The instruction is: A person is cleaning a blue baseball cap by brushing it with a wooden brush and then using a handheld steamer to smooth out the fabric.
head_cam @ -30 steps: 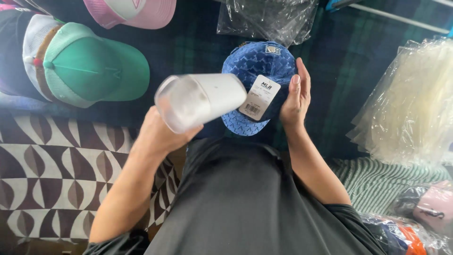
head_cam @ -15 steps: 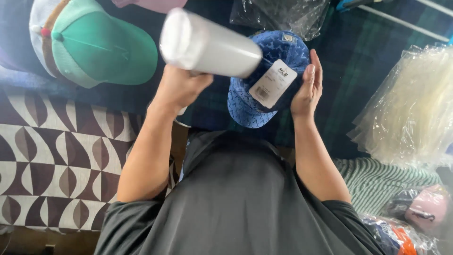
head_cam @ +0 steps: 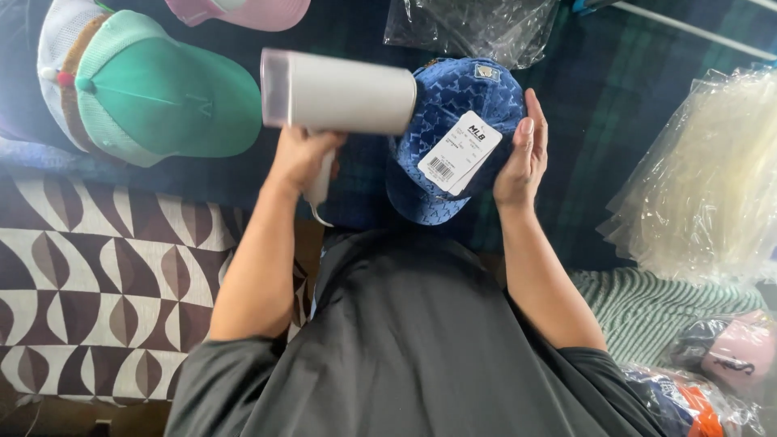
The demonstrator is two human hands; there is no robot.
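My left hand [head_cam: 301, 158] grips the handle of a white handheld steamer [head_cam: 340, 91], whose barrel lies level and points right at a blue patterned cap [head_cam: 453, 105]. My right hand [head_cam: 520, 158] holds that cap by its right side, fingers straight up along it. A white paper tag [head_cam: 458, 151] hangs across the cap's front. The steamer's front end touches or overlaps the cap's left side.
A green cap [head_cam: 162, 101] on a white mesh cap lies at the upper left, a pink cap [head_cam: 251, 11] above it. Clear plastic bags lie at the top [head_cam: 469, 28] and at the right [head_cam: 712, 178]. More bagged caps [head_cam: 728, 364] sit at the lower right.
My left hand has swung the steamer from a tilted pose to level, its barrel now pointing at the cap. The cap and my right hand have barely moved.
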